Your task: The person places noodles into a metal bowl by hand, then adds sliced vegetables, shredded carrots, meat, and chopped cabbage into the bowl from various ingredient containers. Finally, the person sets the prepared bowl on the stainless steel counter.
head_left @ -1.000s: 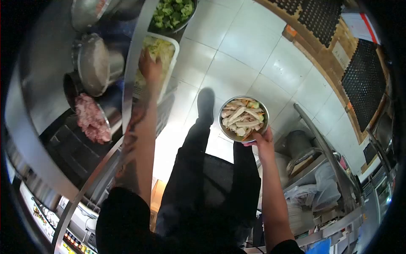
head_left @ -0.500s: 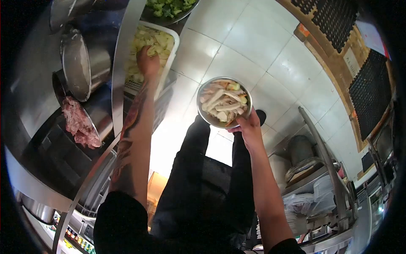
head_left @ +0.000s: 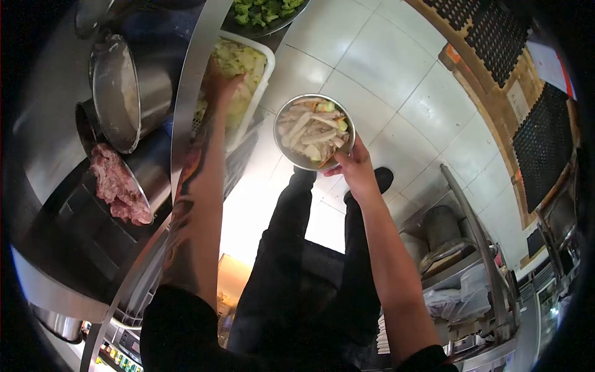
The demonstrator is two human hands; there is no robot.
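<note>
My left hand (head_left: 220, 92) reaches into a white plastic basket (head_left: 265, 73) of pale green chopped vegetable (head_left: 246, 61). Its thumb points right, while the other fingers are blurred or sunk among the pieces, so their grip does not show. My right hand (head_left: 356, 167) is closed on the lower right rim of a round metal bowl (head_left: 277, 137), thumb near the edge. Pale strips (head_left: 319, 131), with some green and orange pieces, fill the bowl, which hangs over the floor in front of my legs.
Broccoli (head_left: 263, 9) lies in a metal bowl above the basket. Raw pink meat (head_left: 119, 186) and metal pots (head_left: 118, 93) stand on the left, behind a steel edge. Black perforated mats (head_left: 542, 146) lie at the right. Below them are a metal rail (head_left: 474, 223) and a shelf with plastic bags.
The bowl in my right hand has moved left and upward, nearer the basket. My left hand stays in the basket, its thumb now stretched to the right. The view has shifted somewhat.
</note>
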